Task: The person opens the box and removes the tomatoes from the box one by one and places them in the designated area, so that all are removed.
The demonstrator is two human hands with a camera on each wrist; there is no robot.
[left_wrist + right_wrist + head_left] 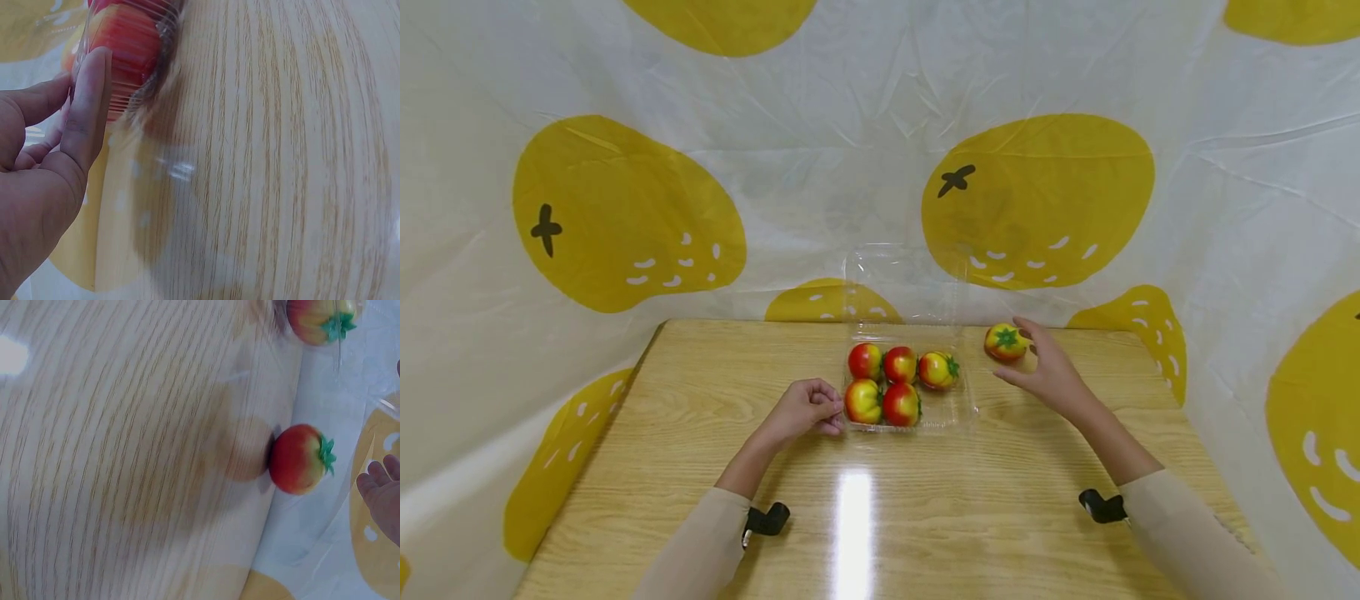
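A clear plastic clamshell box [951, 412] lies with its lid [906, 283] raised at the back. Several red-and-yellow toy tomatoes [901, 364] fill most of its base, leaving the front right corner bare. My left hand [808, 408] pinches the box's left rim between thumb and fingers; in the left wrist view, the thumb of this hand [56, 137] lies along the ribbed wall. To the right of the box a loose toy tomato [1005, 342] with a green calyx sits on the table. Around its right side my right hand [1048, 371] spreads its fingers, and the right wrist view shows them apart from the tomato [297, 459].
The wooden table [715, 367] runs back to a hanging white cloth [820, 167] printed with large yellow fruit. The raised lid stands close to this cloth. Dark camera mounts [767, 518] are strapped at both wrists.
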